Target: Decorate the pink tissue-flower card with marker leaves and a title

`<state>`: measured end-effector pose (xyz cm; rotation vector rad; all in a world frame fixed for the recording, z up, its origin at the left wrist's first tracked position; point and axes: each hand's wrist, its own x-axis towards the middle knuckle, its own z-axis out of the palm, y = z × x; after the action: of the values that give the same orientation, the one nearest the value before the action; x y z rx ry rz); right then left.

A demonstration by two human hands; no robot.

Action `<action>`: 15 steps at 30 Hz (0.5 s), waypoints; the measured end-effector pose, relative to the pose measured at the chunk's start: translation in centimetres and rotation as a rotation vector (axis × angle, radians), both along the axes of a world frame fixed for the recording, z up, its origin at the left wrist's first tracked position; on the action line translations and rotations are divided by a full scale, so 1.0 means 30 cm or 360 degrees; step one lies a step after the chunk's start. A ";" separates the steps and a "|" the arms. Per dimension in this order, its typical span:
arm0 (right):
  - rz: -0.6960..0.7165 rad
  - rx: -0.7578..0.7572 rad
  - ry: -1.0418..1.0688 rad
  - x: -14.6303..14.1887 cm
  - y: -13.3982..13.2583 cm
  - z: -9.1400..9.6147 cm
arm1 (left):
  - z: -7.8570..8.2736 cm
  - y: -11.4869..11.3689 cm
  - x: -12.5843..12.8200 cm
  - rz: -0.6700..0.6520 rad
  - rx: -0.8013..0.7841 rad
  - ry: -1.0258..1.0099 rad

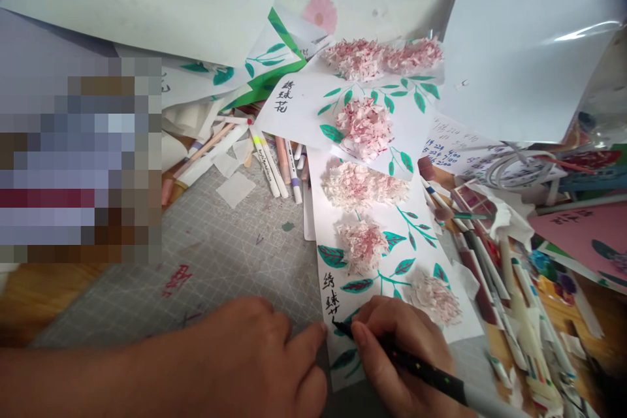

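A black brush pen [421, 369] with small coloured dots is held in my right hand [409, 333], its dark tip touching a white sheet [326, 225]. Under the tip stand handwritten black characters [332, 294] in a column. Teal leaves are painted on this sheet, with ruffled pink-and-white paper flowers [362, 245] raised on it. My left hand [259, 353] lies on the grey cutting mat [210, 261], index finger stretched to the sheet's left edge, the other fingers partly hidden. A similar flower sheet [304, 98] with a column of characters overlaps the top.
Marker pens [267, 166] lie scattered beyond the mat, near paper scraps [236, 188]. More pens and tools [490, 274] crowd the right side, beside a coiled white cable [519, 166]. A clear-wrapped white sheet [519, 46] stands at the back right. A pixelated patch covers the left.
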<state>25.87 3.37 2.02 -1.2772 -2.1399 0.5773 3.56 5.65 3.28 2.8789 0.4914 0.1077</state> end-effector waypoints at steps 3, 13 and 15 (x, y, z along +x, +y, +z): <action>0.0023 -0.0057 0.0005 0.005 -0.003 -0.006 | 0.001 -0.003 -0.002 0.0027 0.0013 0.0009; -0.0010 -0.0084 -0.0029 0.032 -0.016 -0.018 | -0.007 0.003 -0.006 -0.0005 0.0018 -0.0025; -0.0034 -0.0113 -0.0016 0.038 -0.021 -0.025 | -0.008 -0.002 -0.005 0.0021 0.0019 -0.0011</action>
<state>27.02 2.73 1.27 -1.3423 -2.1284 0.6442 3.41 5.60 3.05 2.8863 0.5103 0.1232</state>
